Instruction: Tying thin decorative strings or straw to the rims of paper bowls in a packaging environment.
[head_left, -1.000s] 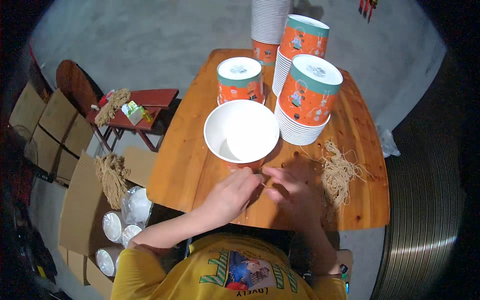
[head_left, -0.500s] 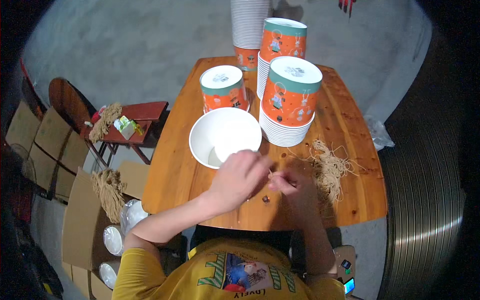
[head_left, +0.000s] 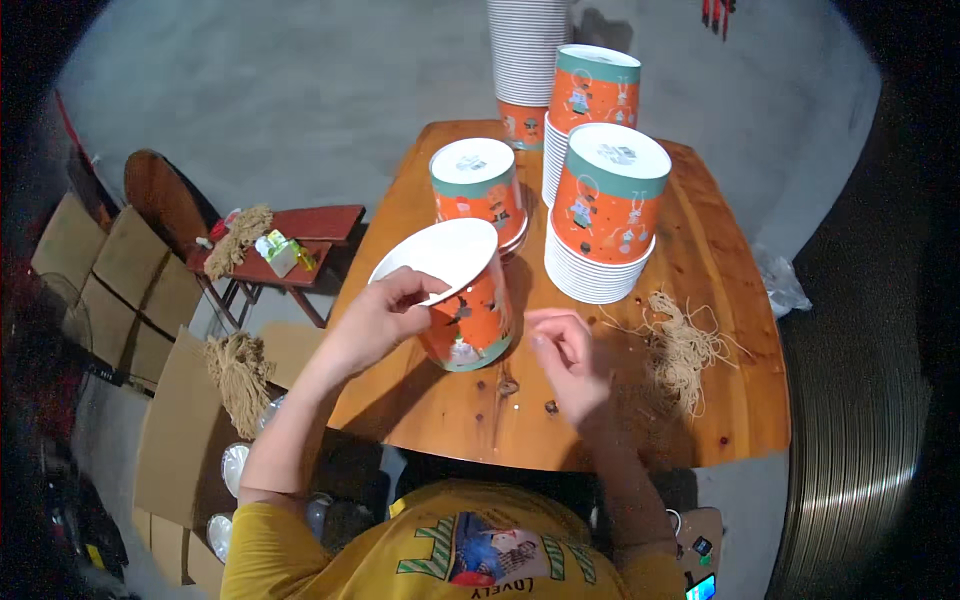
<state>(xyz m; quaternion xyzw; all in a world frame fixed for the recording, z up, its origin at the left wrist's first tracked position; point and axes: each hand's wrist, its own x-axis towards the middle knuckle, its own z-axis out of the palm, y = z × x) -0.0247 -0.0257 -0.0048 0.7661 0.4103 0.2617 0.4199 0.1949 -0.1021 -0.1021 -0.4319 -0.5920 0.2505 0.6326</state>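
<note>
My left hand (head_left: 378, 325) grips the near rim of an orange paper bucket (head_left: 468, 318), thumb outside and fingers inside. The bucket has a white inside and a green band round its base. It tilts on the table, its mouth toward the upper left. Just right of it, my right hand (head_left: 572, 365) is raised above the wood, fingers loosely bent and apart, with nothing visible in them. A tangled heap of beige string (head_left: 690, 345) lies to the right of that hand.
Upside-down stacks of matching buckets (head_left: 612, 215) stand behind on the wooden table (head_left: 735, 405), with a shorter stack (head_left: 475, 190) left of them. A tall bucket stack (head_left: 527, 60) rises at the far edge. On the left are an open carton (head_left: 180, 430) and a red bench (head_left: 320, 222).
My left hand has moved left and taken the bucket's rim; the bucket has tipped from facing up to leaning. My right hand has left its pinch near the left hand and opened.
</note>
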